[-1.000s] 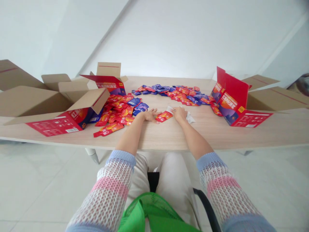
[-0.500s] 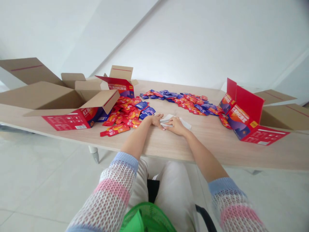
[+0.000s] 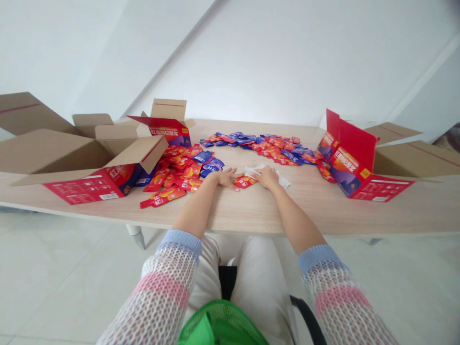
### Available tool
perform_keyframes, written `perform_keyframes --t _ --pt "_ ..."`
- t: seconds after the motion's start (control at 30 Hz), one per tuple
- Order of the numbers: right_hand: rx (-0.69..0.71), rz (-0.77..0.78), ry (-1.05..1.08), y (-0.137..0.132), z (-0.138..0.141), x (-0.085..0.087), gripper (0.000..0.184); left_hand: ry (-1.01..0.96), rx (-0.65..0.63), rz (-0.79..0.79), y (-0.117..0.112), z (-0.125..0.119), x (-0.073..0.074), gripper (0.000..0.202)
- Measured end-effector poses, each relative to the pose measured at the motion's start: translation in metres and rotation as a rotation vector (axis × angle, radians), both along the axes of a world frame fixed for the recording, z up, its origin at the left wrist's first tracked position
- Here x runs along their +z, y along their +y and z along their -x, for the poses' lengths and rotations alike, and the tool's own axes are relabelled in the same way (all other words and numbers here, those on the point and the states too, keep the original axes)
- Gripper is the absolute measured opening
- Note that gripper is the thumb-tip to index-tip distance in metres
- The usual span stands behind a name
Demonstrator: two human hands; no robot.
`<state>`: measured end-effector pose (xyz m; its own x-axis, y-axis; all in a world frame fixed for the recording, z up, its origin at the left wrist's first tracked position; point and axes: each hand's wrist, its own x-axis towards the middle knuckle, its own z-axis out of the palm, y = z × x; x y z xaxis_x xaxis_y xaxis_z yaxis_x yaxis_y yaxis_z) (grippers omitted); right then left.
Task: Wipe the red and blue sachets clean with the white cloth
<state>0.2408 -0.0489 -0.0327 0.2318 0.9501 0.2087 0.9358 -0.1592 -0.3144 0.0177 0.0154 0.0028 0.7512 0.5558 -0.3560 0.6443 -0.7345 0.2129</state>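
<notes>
Resting left hand (image 3: 226, 178) beside red sachet (image 3: 245, 181), right hand (image 3: 268, 177) on white cloth (image 3: 282, 180), hands apart; sachet piles (image 3: 183, 167) loose, cartons (image 3: 350, 165) open.

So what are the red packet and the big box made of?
The packet looks like glossy plastic film, maybe foil-lined: it shines and creases. The box looks like cardboard: plain tan inside, smooth printed red outside.

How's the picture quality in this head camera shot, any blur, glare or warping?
In the head view, light is soft and even, shadows faint, no strong glare; the wide lens bows the wooden table and stretches the left sleeve; the red sachets stay fairly sharp.
</notes>
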Motion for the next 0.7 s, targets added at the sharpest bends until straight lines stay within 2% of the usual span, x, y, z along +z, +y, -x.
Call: perform_keyframes --t 0.13,0.23,0.3,0.37,0.47,0.53,0.6,0.7 --pt "-0.149 -0.015 0.018 0.0 -0.012 0.001 0.043 0.009 0.001 0.003 0.0 0.0 0.0 0.109" --pt "-0.175 -0.064 0.02 -0.002 -0.023 0.002 0.039 0.01 0.005 -0.006 -0.001 0.0 0.0 0.108" --pt "-0.095 -0.101 0.044 -0.002 -0.028 0.002 0.036 0.01 0.002 -0.009 -0.003 -0.001 0.001 0.108" --pt "0.088 -0.152 0.089 -0.003 -0.025 0.002 0.034 0.015 0.002 -0.009 -0.004 -0.001 0.002 0.108" --pt "0.442 -0.212 0.101 -0.006 -0.002 0.001 0.033 0.025 0.013 -0.021 -0.005 -0.002 0.002 0.109" --pt "0.582 -0.203 -0.002 -0.01 0.018 -0.001 0.032 0.021 0.018 -0.031 -0.003 -0.003 0.0 0.112" --pt "0.583 -0.201 -0.089 -0.014 0.032 -0.002 0.032 0.011 0.02 -0.034 -0.002 -0.003 -0.002 0.114" --pt "0.497 -0.196 -0.121 -0.016 0.034 -0.001 0.034 0.002 0.028 -0.025 -0.001 -0.004 -0.004 0.114"
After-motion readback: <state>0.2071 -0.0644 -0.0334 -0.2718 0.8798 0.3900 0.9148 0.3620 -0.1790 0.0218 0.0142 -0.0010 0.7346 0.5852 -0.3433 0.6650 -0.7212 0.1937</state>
